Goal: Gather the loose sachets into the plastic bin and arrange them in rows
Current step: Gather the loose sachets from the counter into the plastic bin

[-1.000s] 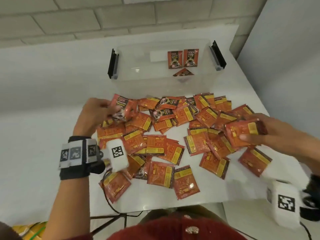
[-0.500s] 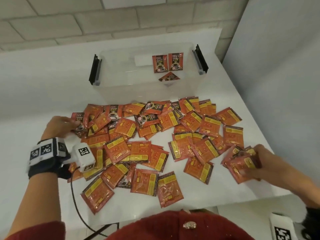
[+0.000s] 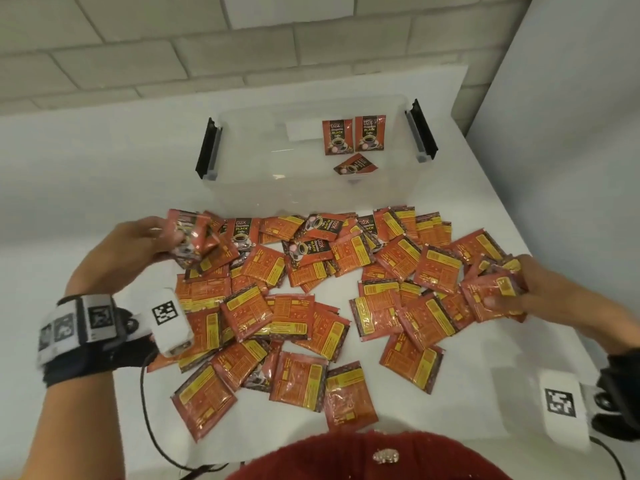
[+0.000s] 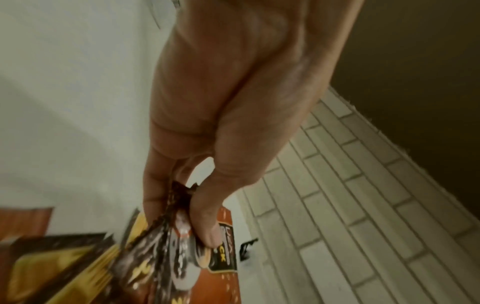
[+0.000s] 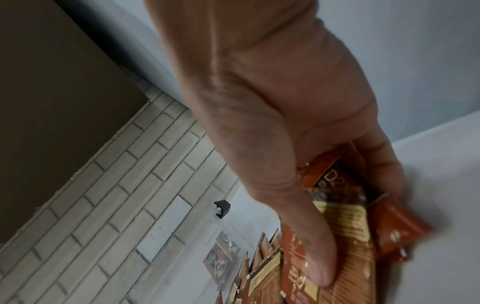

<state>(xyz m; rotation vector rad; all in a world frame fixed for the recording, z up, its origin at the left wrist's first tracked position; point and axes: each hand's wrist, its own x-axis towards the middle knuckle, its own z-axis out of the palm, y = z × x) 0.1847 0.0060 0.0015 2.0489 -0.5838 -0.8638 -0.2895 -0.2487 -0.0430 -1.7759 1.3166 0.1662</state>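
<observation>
Several red and yellow coffee sachets (image 3: 304, 299) lie in a loose heap on the white table. Behind the heap stands a clear plastic bin (image 3: 249, 188) with black side latches; three sachets (image 3: 353, 136) are inside, two upright against the back wall and one lying flat. At the heap's far left corner my left hand (image 3: 162, 237) grips a small bundle of sachets (image 4: 166, 242) between thumb and fingers. On the heap's right edge my right hand (image 3: 509, 289) pinches a stack of sachets (image 5: 345, 226), thumb on top.
The table (image 3: 69, 202) ends close by at the right and front. A brick wall (image 3: 242, 39) runs behind the bin and a grey wall (image 3: 571, 133) stands at the right. A black cable (image 3: 152, 420) hangs off the front edge under my left wrist.
My left hand has moved right and back toward the bin with its sachets. My right hand, still holding its stack, has shifted up along the heap's right edge.
</observation>
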